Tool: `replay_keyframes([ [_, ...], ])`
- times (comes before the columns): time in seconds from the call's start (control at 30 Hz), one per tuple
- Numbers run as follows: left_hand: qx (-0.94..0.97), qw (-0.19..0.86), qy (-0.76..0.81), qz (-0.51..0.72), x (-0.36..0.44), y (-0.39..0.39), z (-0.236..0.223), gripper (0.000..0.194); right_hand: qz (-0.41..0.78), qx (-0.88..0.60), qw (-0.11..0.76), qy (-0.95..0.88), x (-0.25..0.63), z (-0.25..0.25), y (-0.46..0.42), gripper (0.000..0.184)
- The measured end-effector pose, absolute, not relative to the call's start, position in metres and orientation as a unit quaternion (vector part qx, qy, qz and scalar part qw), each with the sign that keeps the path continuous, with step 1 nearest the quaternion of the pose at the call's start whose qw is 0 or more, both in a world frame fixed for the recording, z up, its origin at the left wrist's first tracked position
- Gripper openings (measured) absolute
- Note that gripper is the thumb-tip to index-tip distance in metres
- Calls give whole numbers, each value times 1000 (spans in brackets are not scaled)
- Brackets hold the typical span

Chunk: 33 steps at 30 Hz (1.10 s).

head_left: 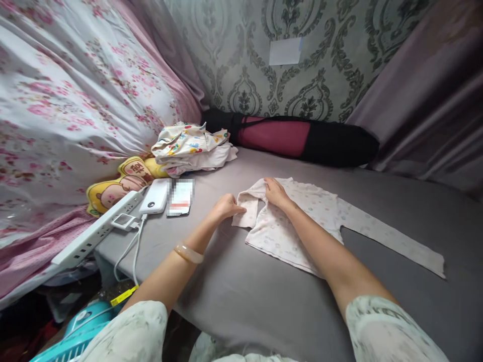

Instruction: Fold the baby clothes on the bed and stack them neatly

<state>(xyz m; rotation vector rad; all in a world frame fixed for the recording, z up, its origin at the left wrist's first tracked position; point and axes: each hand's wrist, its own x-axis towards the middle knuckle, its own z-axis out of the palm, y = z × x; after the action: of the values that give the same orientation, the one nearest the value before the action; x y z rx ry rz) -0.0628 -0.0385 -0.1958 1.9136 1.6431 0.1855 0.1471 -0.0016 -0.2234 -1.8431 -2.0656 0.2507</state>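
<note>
A small white long-sleeved shirt (298, 221) with a faint print lies spread on the grey sheet. Its right-hand sleeve stretches out flat toward the right, while the left-hand sleeve is bent down at the shoulder. My left hand (226, 206), a pale bangle on its wrist, pinches the edge of that bent sleeve near the cuff. At the shoulder of the same sleeve, my right hand (277, 192) has its fingers closed on the fabric. My right forearm passes over the shirt's body and covers part of it.
Folded clothes (196, 148) are piled at the back left, beside a yellow cushion (116, 186). A power strip (98, 229), a white power bank (154, 196) with cables, and a phone (181, 197) lie at left. A long black-and-maroon bag (294, 138) lies along the wall.
</note>
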Motion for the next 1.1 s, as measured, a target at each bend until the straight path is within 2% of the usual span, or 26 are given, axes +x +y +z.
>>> replay_keyframes([
  [0.23, 759, 283, 579, 93, -65, -23, -181, 5, 85, -690, 145, -704, 139, -238, 7, 47],
  [0.33, 782, 232, 567, 113, -71, -8, -178, 10, 90, -693, 147, -700, 140, -242, 6, 48],
  [0.5, 831, 59, 538, 129, -78, 13, -166, 32, 77, -697, 163, -694, 138, -246, 5, 49],
  [0.6, 848, -71, 497, 168, -81, 16, -161, 34, 65, -701, 178, -687, 136, -246, 3, 50],
  [0.67, 857, -123, 464, 185, -85, 15, -166, 33, 60, -705, 180, -684, 134, -246, 1, 51],
  [0.73, 862, -131, 468, 143, -92, 12, -175, 31, 62, -707, 170, -683, 133, -244, -1, 53],
  [0.87, 841, -73, 537, 0, -105, 8, -190, 27, 69, -708, 153, -686, 131, -242, -3, 56],
  [1.1, 731, -6, 680, 57, -107, 25, -189, 31, 68, -711, 141, -686, 131, -244, -1, 58],
])
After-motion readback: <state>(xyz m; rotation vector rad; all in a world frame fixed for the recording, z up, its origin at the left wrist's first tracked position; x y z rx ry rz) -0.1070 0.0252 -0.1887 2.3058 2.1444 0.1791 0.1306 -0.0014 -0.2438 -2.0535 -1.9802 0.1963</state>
